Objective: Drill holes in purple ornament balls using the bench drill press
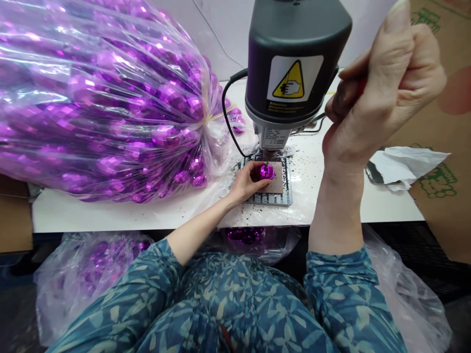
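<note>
A bench drill press [298, 29] with a yellow warning label stands in front of me. Under its bit, my left hand [246, 183] pinches a shiny purple faceted ball [267, 171] from the left side. The ball rests on a brown square board [276, 186] over the slotted metal base [272, 199]. The bit appears to meet the top of the ball, though I cannot tell how deep it is. Raised at the right of the motor head, my right hand [390, 93] is closed round the press's feed lever, whose red part [361, 87] shows between the fingers.
A large tied clear bag [110, 113] of purple faceted balls fills the left of the white table [386, 208]. Dark shavings lie round the base. Crumpled white paper [408, 162] and a cardboard box [441, 206] are at the right. Another plastic bag [88, 274] hangs below the table edge.
</note>
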Tool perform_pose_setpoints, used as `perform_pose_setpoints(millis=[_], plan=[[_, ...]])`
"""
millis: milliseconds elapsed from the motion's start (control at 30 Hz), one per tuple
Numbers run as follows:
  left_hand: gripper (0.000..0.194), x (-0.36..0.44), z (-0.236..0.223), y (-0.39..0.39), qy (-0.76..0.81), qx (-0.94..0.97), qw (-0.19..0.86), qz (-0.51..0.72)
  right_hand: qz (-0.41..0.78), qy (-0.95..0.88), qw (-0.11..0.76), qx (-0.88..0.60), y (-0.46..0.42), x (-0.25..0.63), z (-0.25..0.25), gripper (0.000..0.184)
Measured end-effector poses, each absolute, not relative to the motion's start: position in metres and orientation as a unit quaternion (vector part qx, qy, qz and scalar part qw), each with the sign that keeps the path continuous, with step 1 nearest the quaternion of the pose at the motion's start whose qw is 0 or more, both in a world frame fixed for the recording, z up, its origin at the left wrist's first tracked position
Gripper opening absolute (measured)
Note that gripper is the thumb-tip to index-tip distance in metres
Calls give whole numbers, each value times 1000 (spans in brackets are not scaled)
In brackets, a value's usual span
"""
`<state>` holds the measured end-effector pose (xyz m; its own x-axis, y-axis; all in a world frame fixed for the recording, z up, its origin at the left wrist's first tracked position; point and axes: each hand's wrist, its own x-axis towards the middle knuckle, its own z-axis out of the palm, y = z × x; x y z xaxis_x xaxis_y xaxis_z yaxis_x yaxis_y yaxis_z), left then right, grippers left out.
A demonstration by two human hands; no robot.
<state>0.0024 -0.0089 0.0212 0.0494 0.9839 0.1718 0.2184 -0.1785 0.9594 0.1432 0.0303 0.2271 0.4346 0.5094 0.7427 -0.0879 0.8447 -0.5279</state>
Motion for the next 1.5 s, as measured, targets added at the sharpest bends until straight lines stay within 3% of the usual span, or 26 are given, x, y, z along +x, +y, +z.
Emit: perform_pose_setpoints(millis=[200, 500, 1067, 1200, 1367, 1500], plan=[[53, 1, 19, -9, 498, 619, 386, 469, 107, -525, 825, -178, 22, 148, 202, 34], [54, -1, 15, -10, 489, 628, 372, 477, 64, -468, 863, -179, 10, 140, 173, 57], [55, -2, 15, -10, 491, 619, 372, 487, -14, -511, 859, -43, 29, 151, 131, 48], [53, 0, 16, -9, 493, 616, 372, 489, 4, -505, 861, -68, 20, 148, 146, 52], [49, 3, 26, -18, 519, 599, 354, 497, 86, -495, 840, -204, 18, 144, 202, 52], [45, -8, 47, -62, 528, 668, 313, 421, 110, -514, 819, -229, 18, 145, 220, 48]])
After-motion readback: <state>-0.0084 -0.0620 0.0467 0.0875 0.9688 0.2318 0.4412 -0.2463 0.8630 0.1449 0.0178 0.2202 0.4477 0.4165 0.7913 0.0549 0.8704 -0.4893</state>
